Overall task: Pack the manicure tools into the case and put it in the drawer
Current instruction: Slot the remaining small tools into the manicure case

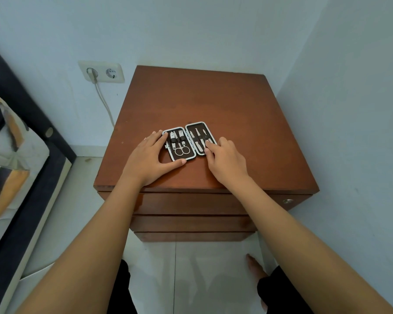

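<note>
A small dark manicure case [189, 140] with a white rim lies spread flat on top of a brown wooden drawer cabinet [213, 105]. Clippers and small scissors [182, 151] sit under straps in its left half, slim metal tools [199, 141] in its right half. My left hand [149, 158] rests flat on the cabinet top, fingers and thumb framing the case's left half. My right hand [225, 159] has its fingertips on the lower right corner of the right half, over a tool there. The top drawer front [191, 202] is closed.
Two more closed drawer fronts [191, 223] sit below the top one. A wall socket [101, 72] with a plugged cable is at the left of the cabinet. A bed edge [21, 177] runs along the left. Walls stand close behind and to the right. My bare foot [254, 267] is on the tiled floor.
</note>
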The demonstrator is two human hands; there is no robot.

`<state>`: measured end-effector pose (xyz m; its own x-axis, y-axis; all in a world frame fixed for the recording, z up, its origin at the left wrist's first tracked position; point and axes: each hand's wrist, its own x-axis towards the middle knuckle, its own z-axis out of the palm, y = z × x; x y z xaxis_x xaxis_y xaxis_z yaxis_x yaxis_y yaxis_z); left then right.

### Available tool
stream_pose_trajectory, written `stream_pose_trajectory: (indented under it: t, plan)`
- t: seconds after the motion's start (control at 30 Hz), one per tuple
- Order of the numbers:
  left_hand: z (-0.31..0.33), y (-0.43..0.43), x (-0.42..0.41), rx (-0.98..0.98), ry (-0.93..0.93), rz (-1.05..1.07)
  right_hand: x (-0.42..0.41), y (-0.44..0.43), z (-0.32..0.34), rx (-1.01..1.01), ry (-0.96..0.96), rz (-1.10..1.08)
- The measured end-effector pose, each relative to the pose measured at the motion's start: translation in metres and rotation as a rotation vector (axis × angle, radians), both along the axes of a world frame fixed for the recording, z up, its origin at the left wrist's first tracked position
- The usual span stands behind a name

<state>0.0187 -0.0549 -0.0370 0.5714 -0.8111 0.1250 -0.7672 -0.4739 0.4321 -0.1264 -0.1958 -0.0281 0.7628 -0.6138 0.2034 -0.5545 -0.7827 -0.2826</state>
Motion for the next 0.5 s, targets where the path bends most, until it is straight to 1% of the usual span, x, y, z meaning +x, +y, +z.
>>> stream_pose_trajectory:
  t: [0.13,0.23,0.4,0.5]
  plan:
    - [-0.002,-0.001,0.0,0.006,-0.002,0.007,0.003,-0.002,0.0,0.045,0.065,0.004]
    - [-0.002,0.0,0.0,0.001,-0.002,0.006,-0.002,-0.001,-0.004,0.029,0.058,0.043]
    - [-0.002,-0.001,0.0,0.015,0.001,0.002,-0.017,0.001,-0.012,0.082,-0.177,0.03]
    - [-0.002,0.0,0.001,0.022,0.005,0.004,-0.018,0.003,-0.014,0.054,-0.215,0.04]
